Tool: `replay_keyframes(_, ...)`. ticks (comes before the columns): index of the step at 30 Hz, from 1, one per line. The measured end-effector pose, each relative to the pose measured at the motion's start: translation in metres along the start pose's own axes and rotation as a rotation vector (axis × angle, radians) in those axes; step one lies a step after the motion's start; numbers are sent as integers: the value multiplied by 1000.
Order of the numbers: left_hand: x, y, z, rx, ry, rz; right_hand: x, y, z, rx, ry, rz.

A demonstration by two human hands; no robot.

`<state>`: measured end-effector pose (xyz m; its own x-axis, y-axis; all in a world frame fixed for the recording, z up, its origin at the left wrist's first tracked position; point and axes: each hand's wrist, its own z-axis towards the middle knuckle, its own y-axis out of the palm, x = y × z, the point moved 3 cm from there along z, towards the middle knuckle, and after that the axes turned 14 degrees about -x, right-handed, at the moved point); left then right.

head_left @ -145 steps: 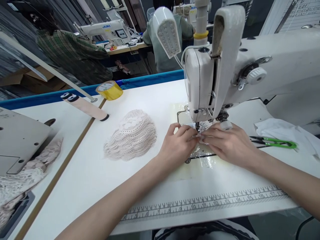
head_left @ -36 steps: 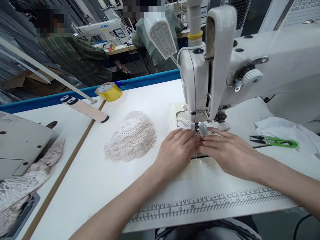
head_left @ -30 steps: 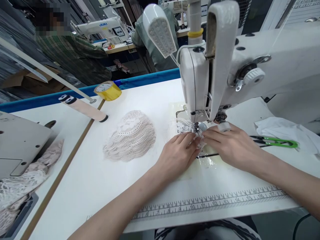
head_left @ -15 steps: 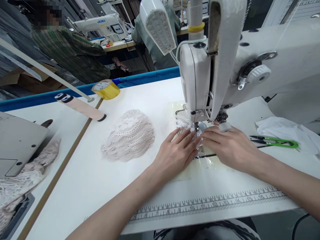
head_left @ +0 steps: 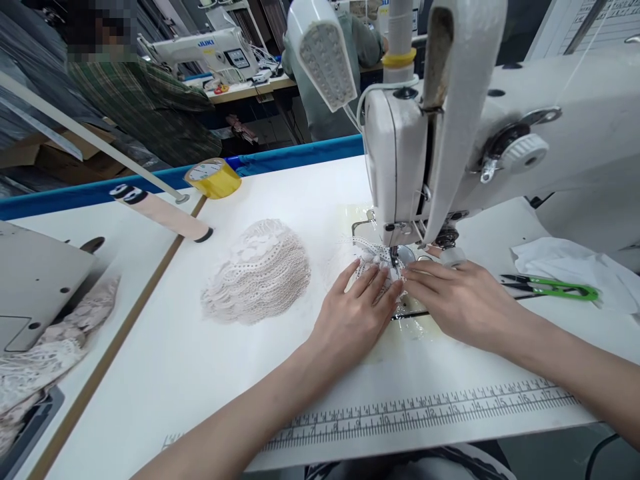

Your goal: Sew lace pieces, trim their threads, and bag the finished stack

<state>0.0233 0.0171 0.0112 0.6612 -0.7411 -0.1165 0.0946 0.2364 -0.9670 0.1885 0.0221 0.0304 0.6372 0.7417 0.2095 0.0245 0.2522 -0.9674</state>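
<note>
My left hand [head_left: 357, 313] lies flat with spread fingers on a small piece of white lace [head_left: 369, 257] at the needle of the white sewing machine [head_left: 400, 167]. My right hand [head_left: 463, 300] presses the same lace from the right, fingertips right beside the presser foot [head_left: 395, 255]. Both hands touch each other at the fingertips. Part of the lace is hidden under my fingers.
A pile of cream lace pieces [head_left: 257, 273] sits left of my hands. Green thread snips [head_left: 550, 288] and a white cloth [head_left: 575, 263] lie at the right. Yellow tape roll [head_left: 213, 178] and a thread cone [head_left: 160, 212] lie at the back left. A printed ruler [head_left: 425, 407] runs along the table's front. People work behind.
The lace has fed further back and left under the foot. My left hand's fingers have spread flatter over it; my right hand stays at the foot.
</note>
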Motion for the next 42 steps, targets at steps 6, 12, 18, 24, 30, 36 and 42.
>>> replay_keyframes(6, 0, 0, 0, -1, -5, 1, 0, 1, 0, 16, -2, 5)
replay_keyframes(12, -1, 1, -1, 6, -15, -1, 0, 1, 0, 18, 1, 19)
replay_keyframes(18, -2, -1, 1, 28, -15, -18, 0, 1, 1, 54, -8, 4)
replay_keyframes(24, -6, -3, 3, 121, -30, -141, 2, 4, 5, 147, 33, 3)
replay_keyframes(30, -17, 1, 13, -42, -219, -419, 9, 6, 7, 219, 106, 111)
replay_keyframes(36, -24, 3, 23, -48, -291, -563, 17, 12, 9, 202, 296, 162)
replay_keyframes(42, -21, -4, 23, 86, -265, -445, 19, 7, 11, 145, 306, 169)
